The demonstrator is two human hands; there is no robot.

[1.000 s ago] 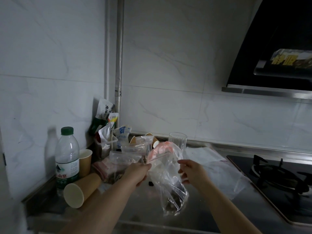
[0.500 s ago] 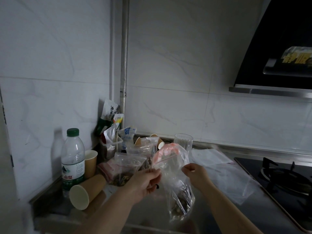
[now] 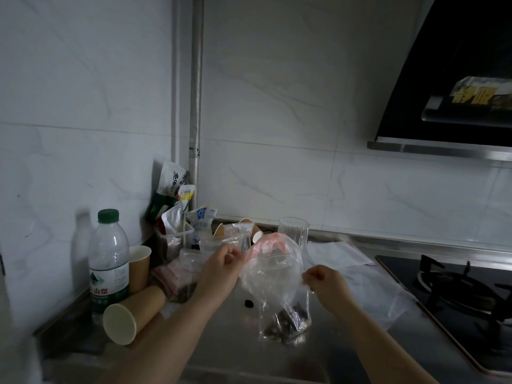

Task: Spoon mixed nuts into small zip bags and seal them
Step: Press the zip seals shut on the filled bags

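We hold the zip bag (image 3: 273, 275) upright on the table (image 3: 230, 353), both hands (image 3: 221, 268) (image 3: 322, 281) pinching its mouth edges, nuts (image 3: 286, 321) settled inside; sealing seems next, pressing the strip closed.

The zip bag (image 3: 273, 275) hangs lower than a second ago, its bottom with the mixed nuts (image 3: 286, 322) now down at the steel counter (image 3: 221, 342). The left hand (image 3: 221, 268) pinches the bag's pink top edge higher up, while the right hand (image 3: 324, 282) holds the opposite side lower, so the mouth is spread wider.
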